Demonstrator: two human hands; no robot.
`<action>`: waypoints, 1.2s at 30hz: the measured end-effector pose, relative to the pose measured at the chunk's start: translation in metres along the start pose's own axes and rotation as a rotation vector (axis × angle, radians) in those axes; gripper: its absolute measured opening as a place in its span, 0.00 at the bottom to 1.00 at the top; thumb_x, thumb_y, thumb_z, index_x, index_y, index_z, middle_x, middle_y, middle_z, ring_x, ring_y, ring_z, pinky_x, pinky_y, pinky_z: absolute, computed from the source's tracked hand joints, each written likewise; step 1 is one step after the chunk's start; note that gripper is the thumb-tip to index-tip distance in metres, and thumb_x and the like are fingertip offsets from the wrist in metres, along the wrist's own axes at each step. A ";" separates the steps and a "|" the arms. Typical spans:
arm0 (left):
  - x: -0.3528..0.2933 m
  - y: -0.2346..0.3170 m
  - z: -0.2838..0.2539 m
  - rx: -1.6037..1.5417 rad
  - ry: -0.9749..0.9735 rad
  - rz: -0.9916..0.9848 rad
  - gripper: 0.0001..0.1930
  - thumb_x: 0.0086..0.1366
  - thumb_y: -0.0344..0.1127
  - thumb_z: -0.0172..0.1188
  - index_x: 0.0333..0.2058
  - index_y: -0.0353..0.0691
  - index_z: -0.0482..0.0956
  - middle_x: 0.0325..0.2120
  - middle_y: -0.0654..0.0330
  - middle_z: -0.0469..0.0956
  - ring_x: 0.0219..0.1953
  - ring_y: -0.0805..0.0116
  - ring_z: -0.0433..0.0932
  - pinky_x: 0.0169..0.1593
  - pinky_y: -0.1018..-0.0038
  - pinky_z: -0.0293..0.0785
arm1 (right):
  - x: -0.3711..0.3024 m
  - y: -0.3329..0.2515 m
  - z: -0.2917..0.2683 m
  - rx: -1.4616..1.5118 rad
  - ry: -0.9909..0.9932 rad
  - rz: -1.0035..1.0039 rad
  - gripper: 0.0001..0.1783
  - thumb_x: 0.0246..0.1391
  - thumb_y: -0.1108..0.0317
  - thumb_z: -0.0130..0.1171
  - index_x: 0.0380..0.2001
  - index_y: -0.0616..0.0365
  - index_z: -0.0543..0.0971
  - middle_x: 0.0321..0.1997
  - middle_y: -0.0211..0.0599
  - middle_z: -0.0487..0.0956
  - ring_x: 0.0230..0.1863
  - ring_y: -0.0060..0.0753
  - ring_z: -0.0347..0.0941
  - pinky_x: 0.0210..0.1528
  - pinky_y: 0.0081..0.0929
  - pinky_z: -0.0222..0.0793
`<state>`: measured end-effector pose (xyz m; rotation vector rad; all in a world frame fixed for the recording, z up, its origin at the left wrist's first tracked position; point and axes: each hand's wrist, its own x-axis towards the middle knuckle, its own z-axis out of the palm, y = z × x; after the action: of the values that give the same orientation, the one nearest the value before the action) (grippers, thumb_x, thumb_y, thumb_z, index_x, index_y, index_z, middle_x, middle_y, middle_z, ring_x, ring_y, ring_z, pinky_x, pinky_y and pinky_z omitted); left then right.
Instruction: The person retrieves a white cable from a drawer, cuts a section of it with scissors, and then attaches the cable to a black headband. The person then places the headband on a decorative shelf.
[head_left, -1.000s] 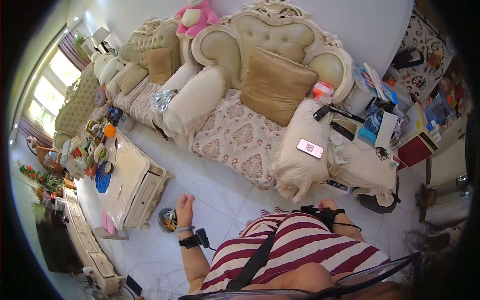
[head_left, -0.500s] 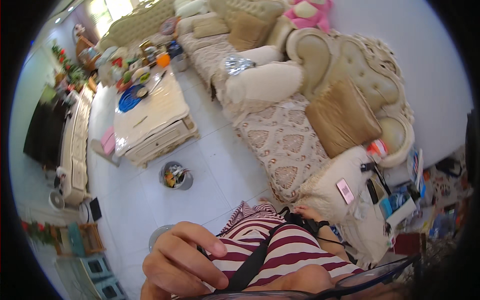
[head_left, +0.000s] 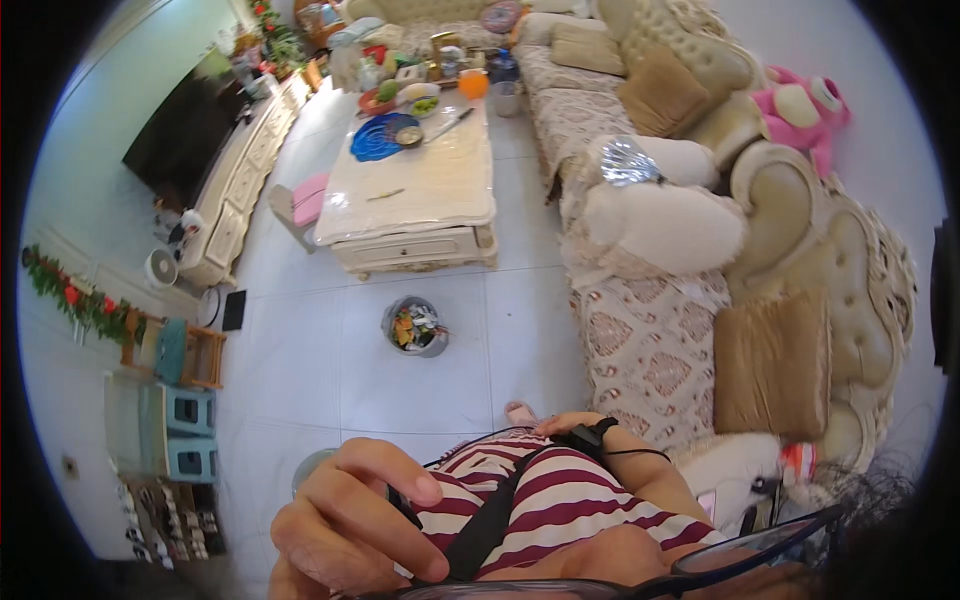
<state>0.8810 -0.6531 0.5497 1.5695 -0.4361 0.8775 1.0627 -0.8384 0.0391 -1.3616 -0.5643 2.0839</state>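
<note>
Large at the lower left: left hand (head_left: 345, 515) with fingers loosely bent, a gap between the tips and nothing plainly held. Cannot tell whether touching the strap (head_left: 492, 514) or only poised above it. Lower, against the front of the shirt (head_left: 575, 505): right hand (head_left: 562, 424) with fingers partly hidden. Cannot tell whether grasping anything there.

Strap slantwise across the chest, over the stripes, just beside the left fingertips. Probably light, limp and soft, with little slip against bare skin and nothing brittle about it. Best taken flat between thumb and forefinger, midway along the bare stretch (easily bunched if pinched by one edge).

Along the lower edge: glasses (head_left: 760, 542), likely light too, but stiff, smooth and fragile. Better gripped by the frame, never by a lens. Beside the right wristband (head_left: 588, 435): a black cord (head_left: 640, 452), thin, presumably bendy and quick to snag. Lift gently, without tugging.
</note>
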 end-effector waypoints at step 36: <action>-0.272 0.002 -0.342 0.423 1.339 -0.551 0.08 0.62 0.31 0.52 0.39 0.37 0.71 0.32 0.66 0.71 0.35 0.78 0.70 0.43 0.81 0.69 | 0.096 -0.260 -0.110 -0.416 0.419 0.138 0.32 0.53 0.55 0.54 0.59 0.53 0.60 0.46 0.35 0.70 0.43 0.38 0.71 0.41 0.36 0.71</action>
<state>0.6067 -0.3805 0.3458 1.0233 1.1296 1.3767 1.1960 -0.5769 0.0946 -2.0599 -0.7630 1.7583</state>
